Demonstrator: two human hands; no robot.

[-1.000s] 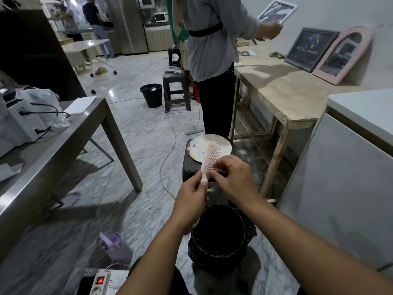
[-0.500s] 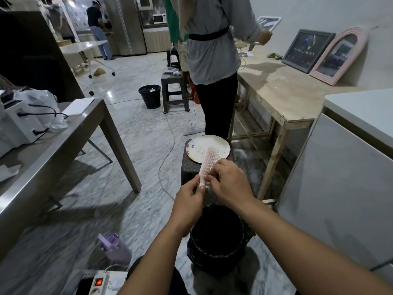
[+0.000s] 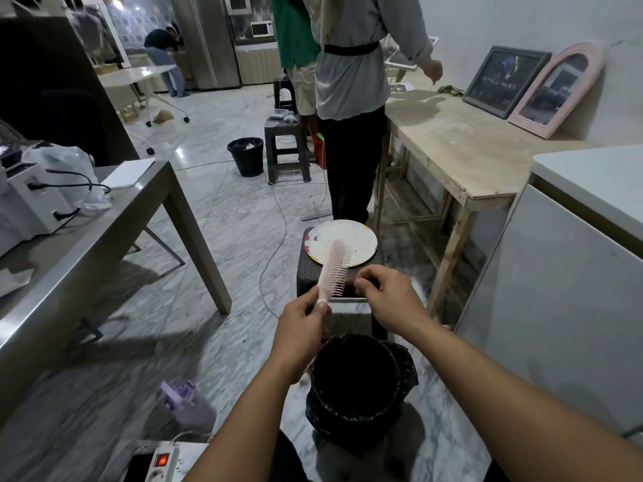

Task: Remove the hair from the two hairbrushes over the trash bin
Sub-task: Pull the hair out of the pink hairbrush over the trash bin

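My left hand (image 3: pixel 301 330) grips the handle of a pink hairbrush (image 3: pixel 334 269), which points up and away with its bristles facing right. My right hand (image 3: pixel 386 295) is just right of the bristles with fingertips pinched together; whether hair is between them I cannot tell. Both hands hover above a black trash bin (image 3: pixel 355 384) lined with a black bag, on the floor in front of me. Only one hairbrush is in sight.
A round plate (image 3: pixel 358 243) lies on a dark stool (image 3: pixel 306 269) behind the bin. A person (image 3: pixel 351 99) stands beyond it beside a wooden table (image 3: pixel 449 147). A metal table (image 3: pixel 104 220) is at left, a white cabinet (image 3: pixel 556 290) at right, a purple bottle (image 3: pixel 188 405) and power strip (image 3: pixel 163 460) near me.
My right hand has pulled away from the bristles to the right, fingers pinched. The brush has tilted a little in my left hand. The standing person has lowered the frame.
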